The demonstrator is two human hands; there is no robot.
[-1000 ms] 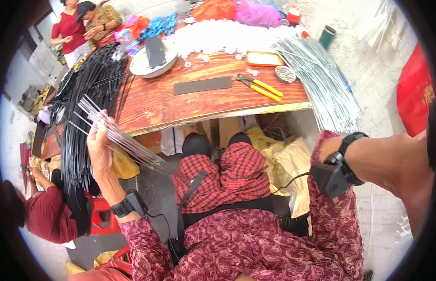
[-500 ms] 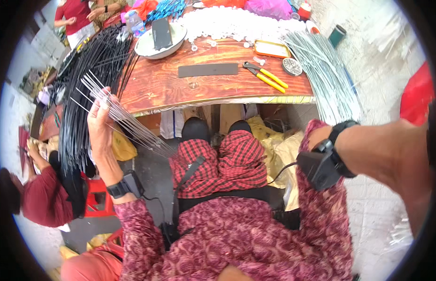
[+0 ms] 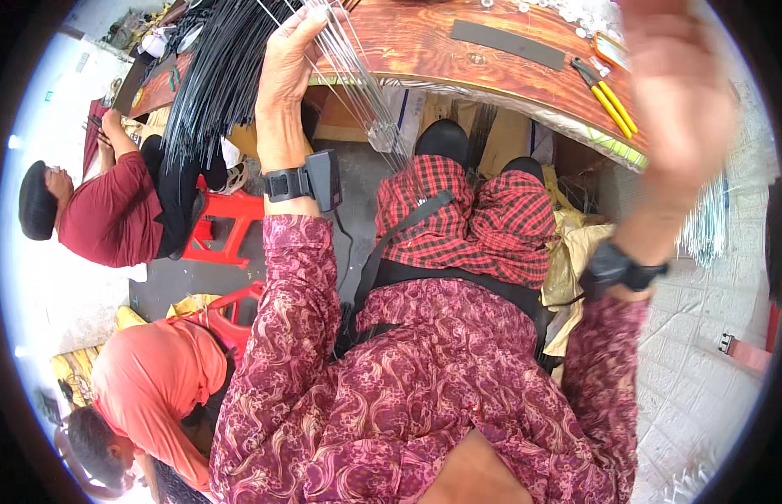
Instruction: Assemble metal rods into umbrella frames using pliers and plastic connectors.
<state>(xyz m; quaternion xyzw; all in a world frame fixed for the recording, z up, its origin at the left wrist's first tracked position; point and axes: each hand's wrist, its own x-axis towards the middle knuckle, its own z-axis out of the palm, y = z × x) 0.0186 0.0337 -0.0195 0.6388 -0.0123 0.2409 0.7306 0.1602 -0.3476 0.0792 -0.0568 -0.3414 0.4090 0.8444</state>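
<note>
The fingers (image 3: 302, 30) of the left hand (image 3: 283, 80) are closed around a loose bunch of thin grey sticks (image 3: 360, 77). The sticks slant down in front of the desk (image 3: 399, 38), and their low ends are near the red and black checked cloth (image 3: 420, 189) on the person's lap. The right hand (image 3: 681, 105) is up on the other side, all blurry, so I can't tell if its fingers are wide or narrow or hold something. Just left of it, pliers with yellow handles (image 3: 608, 102) lie on the desk, near a flat dark strip (image 3: 509, 44). Long black strips (image 3: 208, 92) hang in a big bunch left of the left hand. Farther left, a person in dark red (image 3: 114, 210) is by a red stool (image 3: 227, 217), and a person in orange (image 3: 160, 361) bends over
</note>
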